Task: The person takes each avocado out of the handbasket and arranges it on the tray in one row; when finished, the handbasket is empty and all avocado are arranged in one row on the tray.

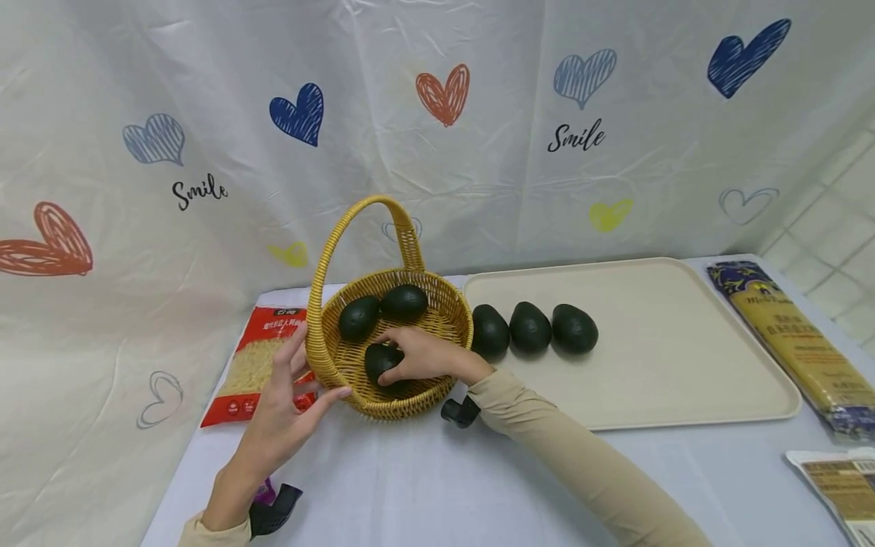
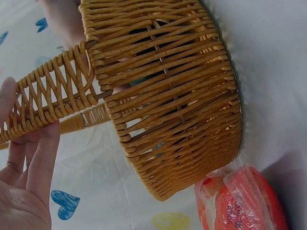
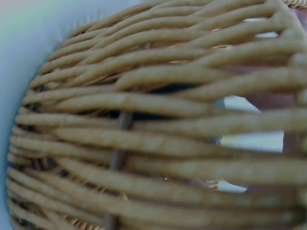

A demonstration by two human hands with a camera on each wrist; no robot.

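Note:
A yellow wicker basket [image 1: 393, 409] with a tall arched handle stands on the white-covered table. My left hand [image 1: 273, 414] holds it at the foot of the handle [image 2: 55, 88], thumb on one side and fingers on the other in the left wrist view. Inside the basket, my right hand [image 1: 427, 355] grips a dark green avocado [image 1: 378, 363] near the basket floor. Two more avocados lie behind it, one at the left [image 1: 358, 317] and one at the back [image 1: 404, 302]. Only the woven basket wall [image 3: 158, 105] fills most of the right wrist view, hiding the hand.
A cream tray [image 1: 677, 349] sits right of the basket, bearing three avocados in a row [image 1: 530, 328]. A red pasta bag [image 1: 239, 380] lies at the left. Yellow pasta packs [image 1: 793, 327] and a brown packet [image 1: 844, 490] lie at the right. A printed curtain [image 1: 499, 182] hangs behind.

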